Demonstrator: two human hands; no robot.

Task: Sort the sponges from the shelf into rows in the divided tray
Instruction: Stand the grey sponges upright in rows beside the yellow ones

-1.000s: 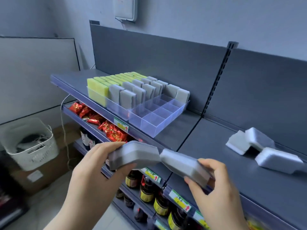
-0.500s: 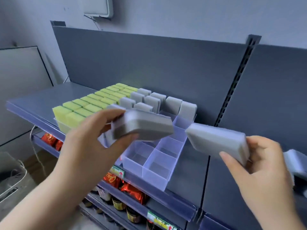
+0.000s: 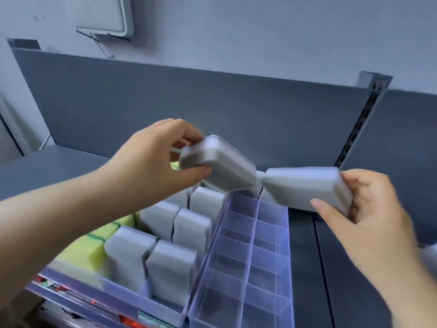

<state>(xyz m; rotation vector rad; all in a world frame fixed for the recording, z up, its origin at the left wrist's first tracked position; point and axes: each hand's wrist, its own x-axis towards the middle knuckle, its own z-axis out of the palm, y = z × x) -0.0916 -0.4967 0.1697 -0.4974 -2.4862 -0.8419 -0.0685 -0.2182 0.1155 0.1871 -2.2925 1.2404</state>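
Sponges fill both our hands: our left hand (image 3: 151, 162) grips a grey sponge (image 3: 220, 166) and our right hand (image 3: 369, 209) grips a second grey sponge (image 3: 305, 188). On the left, the fingers (image 3: 186, 134) curl over the sponge's upper end and the thumb presses from beneath, so the block tilts with its free end down and to the right. On the right, the fingers wrap the sponge's right end with the thumb under its lower edge, and the block lies nearly level, pointing left. The two free ends come close together; we cannot tell whether they touch.

Both sponges are in the air above the far end of the divided tray (image 3: 256, 235), a clear plastic one standing on the dark grey shelf (image 3: 59, 162). In the tray's left part, yellow-green sponges (image 3: 94, 247) stand upright in rows. Just beside them to the right, two rows of stored grey sponges (image 3: 170, 266) stand upright, one to a compartment. Right of these run two columns of clear compartments. Our left forearm crosses over the yellow-green rows.

Behind the shelf rises a dark back panel (image 3: 212, 102), and a white box (image 3: 104, 15) hangs on the wall above it. Along the shelf's front edge a strip of price labels (image 3: 94, 301) is blurred.
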